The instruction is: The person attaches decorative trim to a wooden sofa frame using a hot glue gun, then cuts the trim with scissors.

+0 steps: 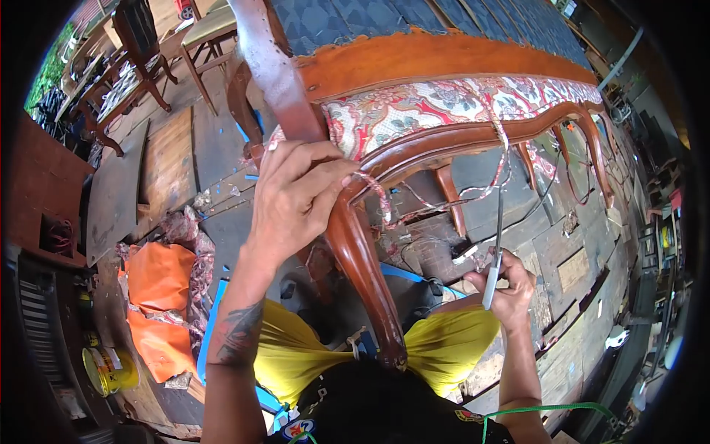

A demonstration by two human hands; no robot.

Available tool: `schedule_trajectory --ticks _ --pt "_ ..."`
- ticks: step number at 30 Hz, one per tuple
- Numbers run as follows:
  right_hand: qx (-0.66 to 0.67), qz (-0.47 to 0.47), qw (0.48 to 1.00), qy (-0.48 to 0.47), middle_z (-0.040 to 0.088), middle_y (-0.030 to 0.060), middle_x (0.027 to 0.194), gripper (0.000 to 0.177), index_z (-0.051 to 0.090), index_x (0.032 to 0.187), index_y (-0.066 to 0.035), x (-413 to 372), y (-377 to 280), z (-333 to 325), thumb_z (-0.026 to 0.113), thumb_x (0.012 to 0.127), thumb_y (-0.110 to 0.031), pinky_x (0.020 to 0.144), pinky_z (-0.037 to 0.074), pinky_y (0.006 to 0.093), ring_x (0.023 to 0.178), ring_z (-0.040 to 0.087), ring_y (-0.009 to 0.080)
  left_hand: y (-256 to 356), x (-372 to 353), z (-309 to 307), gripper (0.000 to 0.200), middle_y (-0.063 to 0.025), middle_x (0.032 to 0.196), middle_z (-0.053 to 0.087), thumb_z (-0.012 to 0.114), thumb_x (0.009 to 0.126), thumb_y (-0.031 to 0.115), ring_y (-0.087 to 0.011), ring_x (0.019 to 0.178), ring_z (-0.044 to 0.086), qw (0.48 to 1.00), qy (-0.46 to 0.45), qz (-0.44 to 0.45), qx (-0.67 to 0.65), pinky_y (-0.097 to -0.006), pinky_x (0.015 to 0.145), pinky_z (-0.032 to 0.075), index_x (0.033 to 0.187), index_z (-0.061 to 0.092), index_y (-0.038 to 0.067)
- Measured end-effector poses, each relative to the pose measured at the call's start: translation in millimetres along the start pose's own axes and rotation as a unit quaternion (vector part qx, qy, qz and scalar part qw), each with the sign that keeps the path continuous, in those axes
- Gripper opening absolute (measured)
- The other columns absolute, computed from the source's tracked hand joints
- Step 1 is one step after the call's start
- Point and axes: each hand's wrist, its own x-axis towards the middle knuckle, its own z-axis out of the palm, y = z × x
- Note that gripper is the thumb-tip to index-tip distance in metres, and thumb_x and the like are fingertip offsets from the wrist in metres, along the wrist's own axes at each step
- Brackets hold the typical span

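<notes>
My left hand (pixel 292 196) is closed at the front corner of a wooden bench seat, thumb and fingers pinching a patterned fabric piping cord (pixel 383 200). The cord's loose length loops below the seat rail and back up over the floral upholstery (pixel 414 111). Below that hand, a carved brown leg (pixel 370 274) slants down between my knees. My right hand (pixel 512 288), lower and to the right, is wrapped around a long slim tool (pixel 491 281) with a flat grey part and a thin dark shaft pointing up. Its exact kind I cannot tell.
A bundle of orange material (pixel 159 277) lies on the left floor, with a yellow bucket (pixel 111 370) near it. Chairs (pixel 211 37) stand at the back left. Blue-patterned upholstery (pixel 340 22) covers the far part of the bench. Worn boards (pixel 569 274) cover the floor.
</notes>
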Motion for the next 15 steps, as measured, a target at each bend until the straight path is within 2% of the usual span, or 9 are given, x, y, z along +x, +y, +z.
schedule_trajectory --ticks 1,2,5,6,8,10,11,12,15 --pt "0.026 0.059 0.998 0.013 0.080 0.0111 0.091 0.065 0.067 0.126 0.002 -3 -4 -1 0.102 0.075 -0.015 0.069 0.063 0.0311 0.074 0.076 0.0152 -2 5 0 0.021 -0.0037 0.110 0.075 0.079 0.085 0.003 -0.0280 0.104 0.066 0.999 -0.026 0.025 -0.005 -0.0408 0.090 0.051 0.104 0.083 0.010" --pt "0.023 0.078 0.997 0.000 0.080 0.0113 0.095 0.062 0.066 0.128 0.003 -1 -13 -4 0.100 0.078 -0.009 0.071 0.063 0.0316 0.079 0.077 0.0154 0 10 -2 0.021 -0.0037 0.110 0.075 0.079 0.085 0.003 -0.0280 0.104 0.066 0.999 -0.022 0.026 -0.013 -0.0408 0.090 0.051 0.104 0.083 0.010" --pt "0.140 0.149 0.977 0.055 0.080 0.0137 0.104 0.069 0.060 0.137 0.001 7 -29 34 0.098 0.080 -0.008 0.080 0.066 0.0341 0.089 0.079 0.0187 3 21 -7 0.022 -0.0046 0.107 0.075 0.077 0.085 0.003 -0.0285 0.100 0.065 0.995 -0.095 0.032 0.029 -0.0407 0.088 0.049 0.105 0.083 0.009" --pt "0.136 0.140 0.980 0.040 0.080 0.0145 0.109 0.070 0.059 0.139 0.000 17 -37 46 0.098 0.081 -0.010 0.085 0.066 0.0354 0.095 0.079 0.0192 5 23 -6 0.022 -0.0046 0.107 0.075 0.077 0.085 0.003 -0.0285 0.100 0.065 0.993 -0.103 0.044 0.029 -0.0407 0.088 0.049 0.105 0.083 0.009" --pt "0.227 0.150 0.961 0.050 0.081 0.0130 0.113 0.065 0.060 0.136 0.001 37 -50 81 0.096 0.083 -0.011 0.088 0.065 0.0342 0.100 0.079 0.0178 6 23 -10 0.018 -0.0104 0.109 0.076 0.075 0.090 0.003 -0.0314 0.102 0.067 0.993 -0.108 -0.002 0.040 -0.0420 0.093 0.051 0.106 0.083 0.007" --pt "0.291 0.199 0.935 0.039 0.081 0.0111 0.113 0.060 0.061 0.135 0.001 55 -62 110 0.094 0.086 -0.013 0.086 0.063 0.0314 0.098 0.078 0.0146 9 21 -9 0.017 -0.0121 0.108 0.077 0.074 0.093 0.003 -0.0326 0.100 0.069 0.993 -0.111 -0.001 0.048 -0.0424 0.093 0.052 0.107 0.082 0.005" --pt "0.288 0.176 0.940 0.050 0.082 0.0097 0.110 0.058 0.062 0.134 0.002 64 -64 121 0.093 0.087 -0.014 0.084 0.061 0.0298 0.095 0.077 0.0123 9 19 -8 0.016 -0.0127 0.107 0.077 0.073 0.094 0.003 -0.0332 0.100 0.070 0.995 -0.100 -0.010 0.022 -0.0423 0.093 0.053 0.108 0.081 0.005" --pt "0.266 0.220 0.938 -0.005 0.076 0.0168 0.123 0.064 0.054 0.143 0.005 72 -68 123 0.088 0.089 -0.001 0.092 0.062 0.0313 0.109 0.075 0.0173 10 19 -7 0.016 -0.0132 0.106 0.078 0.072 0.095 0.003 -0.0338 0.099 0.071 0.996 -0.088 -0.020 -0.005 -0.0422 0.092 0.054 0.109 0.080 0.004" --pt "0.300 0.205 0.931 0.029 0.077 0.0143 0.118 0.061 0.056 0.140 0.005 83 -65 135 0.088 0.089 -0.002 0.090 0.061 0.0295 0.106 0.073 0.0140 12 15 -9 0.016 -0.0143 0.105 0.078 0.072 0.096 0.003 -0.0343 0.099 0.072 0.995 -0.098 -0.021 0.001 -0.0417 0.092 0.055 0.110 0.079 0.002"
